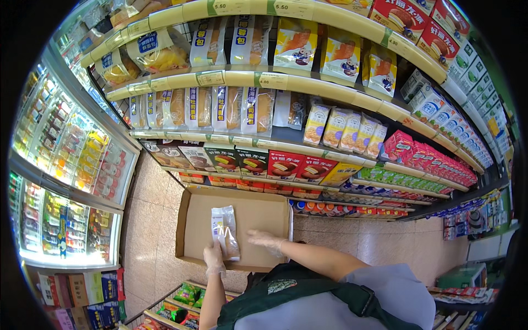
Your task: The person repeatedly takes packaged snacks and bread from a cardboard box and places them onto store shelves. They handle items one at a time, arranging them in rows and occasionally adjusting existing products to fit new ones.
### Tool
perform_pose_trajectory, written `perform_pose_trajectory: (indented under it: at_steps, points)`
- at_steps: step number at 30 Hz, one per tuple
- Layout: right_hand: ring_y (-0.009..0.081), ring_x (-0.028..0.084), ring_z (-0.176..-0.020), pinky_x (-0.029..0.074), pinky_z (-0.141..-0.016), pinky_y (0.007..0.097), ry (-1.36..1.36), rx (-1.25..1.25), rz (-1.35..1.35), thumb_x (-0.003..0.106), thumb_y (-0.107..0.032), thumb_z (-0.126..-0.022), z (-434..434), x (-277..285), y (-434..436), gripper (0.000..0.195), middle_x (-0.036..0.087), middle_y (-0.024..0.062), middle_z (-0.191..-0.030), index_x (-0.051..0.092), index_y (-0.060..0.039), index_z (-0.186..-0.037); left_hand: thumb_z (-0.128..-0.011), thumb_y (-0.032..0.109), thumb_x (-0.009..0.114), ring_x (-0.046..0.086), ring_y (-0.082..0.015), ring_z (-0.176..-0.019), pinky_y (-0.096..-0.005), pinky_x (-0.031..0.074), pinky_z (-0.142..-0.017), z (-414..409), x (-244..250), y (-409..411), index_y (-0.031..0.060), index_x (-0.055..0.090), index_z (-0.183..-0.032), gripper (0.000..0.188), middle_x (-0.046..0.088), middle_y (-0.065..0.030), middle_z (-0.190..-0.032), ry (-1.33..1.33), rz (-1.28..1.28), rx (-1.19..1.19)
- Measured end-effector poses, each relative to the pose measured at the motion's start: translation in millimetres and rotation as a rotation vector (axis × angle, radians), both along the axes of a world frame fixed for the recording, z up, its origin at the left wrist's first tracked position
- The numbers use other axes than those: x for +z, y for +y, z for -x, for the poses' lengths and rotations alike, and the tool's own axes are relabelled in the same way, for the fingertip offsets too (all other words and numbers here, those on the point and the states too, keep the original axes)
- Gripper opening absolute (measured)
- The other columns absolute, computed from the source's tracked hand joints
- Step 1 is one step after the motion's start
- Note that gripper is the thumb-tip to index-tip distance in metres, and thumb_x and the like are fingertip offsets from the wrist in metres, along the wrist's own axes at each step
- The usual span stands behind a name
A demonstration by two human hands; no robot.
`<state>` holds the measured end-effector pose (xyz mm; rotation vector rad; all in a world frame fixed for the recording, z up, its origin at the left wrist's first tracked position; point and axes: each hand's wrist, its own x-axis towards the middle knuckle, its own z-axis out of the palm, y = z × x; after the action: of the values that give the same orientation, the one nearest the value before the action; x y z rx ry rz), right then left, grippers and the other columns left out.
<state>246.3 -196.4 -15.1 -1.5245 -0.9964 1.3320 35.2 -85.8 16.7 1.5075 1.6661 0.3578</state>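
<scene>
A shallow open cardboard box (194,222) lies in front of me, below the snack shelves. Inside it rests one clear plastic packet of bread (228,235) with a white printed strip. My left hand (214,257), in a thin clear glove, is at the box's near edge, with its fingers at the lower left side of the packet; whether they grip it is hard to tell. My right hand (264,239), gloved too, is over the right part of the box with its fingers extended, apart from the packet and holding nothing.
Shelves ahead carry packaged breads (258,109), boxed pies (284,165) and drink cartons (429,159). A lit glass-door refrigerator (68,144) stands at the left. Behind the box, near my left arm, is a low rack (154,317) of snack bags. Tiled floor (144,243) shows beside the box.
</scene>
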Motion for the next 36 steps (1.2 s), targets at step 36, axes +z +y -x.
perform_pose_trajectory:
  at_steps: [36]
  points:
    - [0.0397, 0.063, -0.077, 0.049, -0.070, 0.0428, -0.638, -0.817, -0.234, 0.056, -0.031, -0.089, -211, 305, 78, 0.032, 0.067, 0.0201, -0.081, 0.068, -0.0020, -0.087, -0.087, 0.008, 0.052, 0.063, -0.0398, -0.101, -0.0436, 0.049, -0.087, -306, 265, 85, 0.0058, 0.057, -0.127, 0.041, 0.064, -0.0260, -0.109, -0.633, -0.524, -0.663]
